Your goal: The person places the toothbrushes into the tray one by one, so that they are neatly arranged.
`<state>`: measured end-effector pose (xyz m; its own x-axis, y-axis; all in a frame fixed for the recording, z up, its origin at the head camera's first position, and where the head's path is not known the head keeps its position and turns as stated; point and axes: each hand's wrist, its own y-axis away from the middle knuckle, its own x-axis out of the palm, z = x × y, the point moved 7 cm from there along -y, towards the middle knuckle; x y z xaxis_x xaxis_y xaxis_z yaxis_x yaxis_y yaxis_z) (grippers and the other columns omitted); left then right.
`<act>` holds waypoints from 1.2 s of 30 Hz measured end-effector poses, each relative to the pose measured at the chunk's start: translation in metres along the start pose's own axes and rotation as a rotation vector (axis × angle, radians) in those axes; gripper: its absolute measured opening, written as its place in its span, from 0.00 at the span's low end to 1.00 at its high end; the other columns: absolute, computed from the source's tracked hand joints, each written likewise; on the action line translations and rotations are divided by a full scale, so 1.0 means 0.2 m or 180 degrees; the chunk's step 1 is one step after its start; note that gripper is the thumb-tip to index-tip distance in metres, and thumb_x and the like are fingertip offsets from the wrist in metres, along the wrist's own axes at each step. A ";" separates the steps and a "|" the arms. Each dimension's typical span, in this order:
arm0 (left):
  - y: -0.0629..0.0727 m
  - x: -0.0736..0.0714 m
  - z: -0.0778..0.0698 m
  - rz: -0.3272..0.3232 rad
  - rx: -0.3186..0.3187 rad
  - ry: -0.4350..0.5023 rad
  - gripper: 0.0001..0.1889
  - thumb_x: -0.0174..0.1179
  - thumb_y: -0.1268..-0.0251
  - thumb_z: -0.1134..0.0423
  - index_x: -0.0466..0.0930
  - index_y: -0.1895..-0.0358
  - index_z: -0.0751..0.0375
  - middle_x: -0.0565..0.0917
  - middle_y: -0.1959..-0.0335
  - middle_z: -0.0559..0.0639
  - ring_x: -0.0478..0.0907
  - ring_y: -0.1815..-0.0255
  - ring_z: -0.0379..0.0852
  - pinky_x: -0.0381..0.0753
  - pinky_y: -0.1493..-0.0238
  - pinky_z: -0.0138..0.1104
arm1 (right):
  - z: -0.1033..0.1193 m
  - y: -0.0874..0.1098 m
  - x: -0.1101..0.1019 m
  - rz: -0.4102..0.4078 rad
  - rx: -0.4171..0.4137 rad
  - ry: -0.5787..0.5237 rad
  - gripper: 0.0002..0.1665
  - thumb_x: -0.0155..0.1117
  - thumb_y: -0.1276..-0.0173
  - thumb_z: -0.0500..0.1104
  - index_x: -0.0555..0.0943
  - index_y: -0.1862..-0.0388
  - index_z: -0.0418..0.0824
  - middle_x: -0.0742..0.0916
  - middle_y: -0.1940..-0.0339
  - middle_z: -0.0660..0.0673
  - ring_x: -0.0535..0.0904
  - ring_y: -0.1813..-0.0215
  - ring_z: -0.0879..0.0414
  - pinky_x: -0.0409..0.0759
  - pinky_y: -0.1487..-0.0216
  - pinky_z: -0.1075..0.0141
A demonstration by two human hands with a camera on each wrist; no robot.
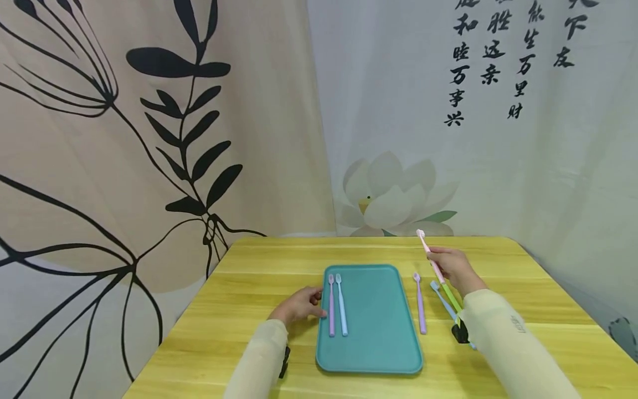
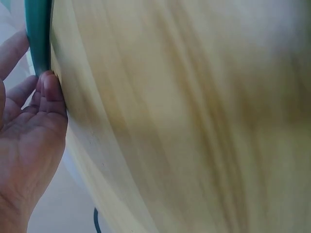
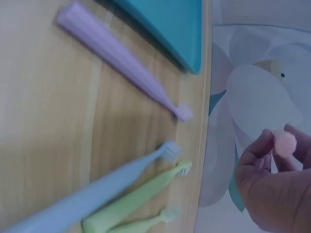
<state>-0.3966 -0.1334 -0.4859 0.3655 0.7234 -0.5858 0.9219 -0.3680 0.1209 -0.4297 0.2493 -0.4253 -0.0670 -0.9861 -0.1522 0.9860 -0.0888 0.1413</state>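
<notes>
My right hand pinches a pink toothbrush above the table, its bristle head pointing up and away. In the right wrist view that toothbrush shows end-on between thumb and fingers. My left hand grips the left rim of a teal tray; the left wrist view has its fingertips at the tray's side. Inside the tray, a purple toothbrush and a light blue toothbrush lie side by side at the left, heads away from me.
Right of the tray, another purple toothbrush lies on the wooden table. Beyond it are a blue toothbrush and two green ones, the nearer a thick green toothbrush, partly hidden by my right sleeve in the head view. A printed curtain hangs behind.
</notes>
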 end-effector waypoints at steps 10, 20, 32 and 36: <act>0.01 0.00 0.00 0.0023 0.0000 -0.0006 0.39 0.71 0.41 0.69 0.63 0.27 0.69 0.74 0.50 0.55 0.69 0.49 0.53 0.73 0.44 0.48 | 0.00 0.01 0.11 0.0002 0.0105 -0.0067 0.27 0.52 0.25 0.35 0.68 0.29 0.29 0.81 0.62 0.47 0.75 0.68 0.61 0.75 0.68 0.68; 0.00 0.00 0.01 0.0003 0.0011 -0.0023 0.39 0.71 0.41 0.67 0.63 0.27 0.69 0.74 0.49 0.54 0.68 0.48 0.52 0.73 0.43 0.47 | -0.01 0.03 0.27 0.0115 0.0170 -0.0095 0.28 0.55 0.30 0.30 0.69 0.31 0.27 0.81 0.58 0.42 0.77 0.59 0.52 0.76 0.58 0.61; 0.01 0.00 0.00 0.0001 -0.0041 -0.0029 0.39 0.70 0.40 0.66 0.63 0.27 0.68 0.74 0.48 0.54 0.67 0.48 0.52 0.73 0.43 0.47 | -0.05 0.06 0.42 0.0142 0.0244 -0.0238 0.29 0.58 0.34 0.29 0.72 0.33 0.27 0.83 0.57 0.43 0.77 0.60 0.53 0.76 0.59 0.61; 0.01 0.00 0.00 -0.0015 -0.0039 -0.0026 0.38 0.70 0.40 0.67 0.63 0.27 0.68 0.74 0.49 0.55 0.67 0.49 0.52 0.74 0.44 0.46 | -0.06 0.06 0.46 0.0131 0.0261 -0.0254 0.29 0.59 0.36 0.28 0.74 0.35 0.29 0.82 0.55 0.42 0.76 0.61 0.52 0.75 0.61 0.62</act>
<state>-0.3957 -0.1345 -0.4858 0.3600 0.7204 -0.5928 0.9252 -0.3573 0.1277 -0.4213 0.1594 -0.4490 -0.0419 -0.9969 -0.0668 0.9726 -0.0561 0.2258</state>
